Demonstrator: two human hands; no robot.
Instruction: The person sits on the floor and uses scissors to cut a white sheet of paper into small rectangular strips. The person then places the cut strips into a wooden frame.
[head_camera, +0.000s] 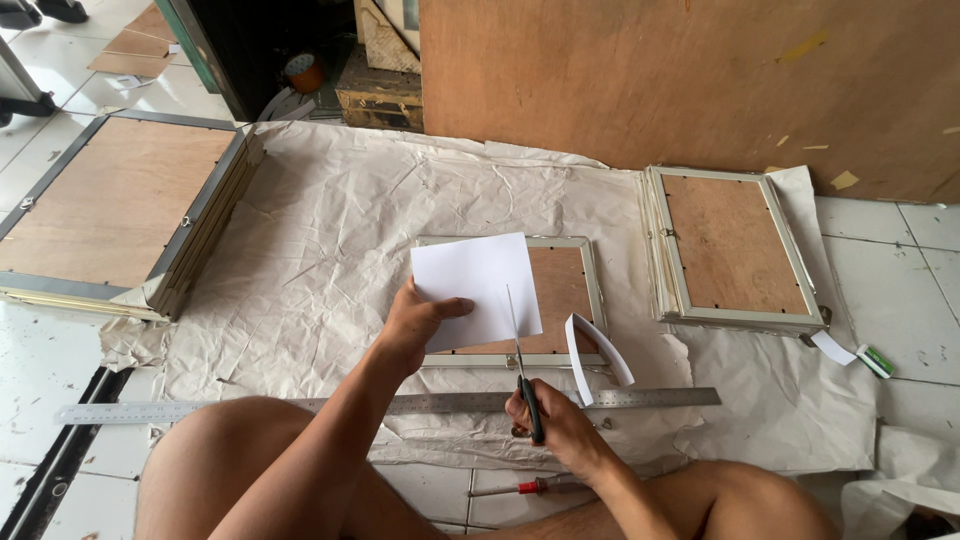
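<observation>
Here, over crumpled floor paper (330, 250), left hand (415, 325) grips white sheet (475, 285), right hand (555, 420) scissors (525, 385).

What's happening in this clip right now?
A person sits on the floor cutting a white sheet of paper with scissors. The left hand holds the sheet by its lower left edge, and the right hand works the scissors up its right side, where a narrow strip curls away. Under the sheet lies a picture frame, back side up, on crumpled paper sheeting. A long metal ruler lies in front of the person, and more frames lie stacked to either side.
</observation>
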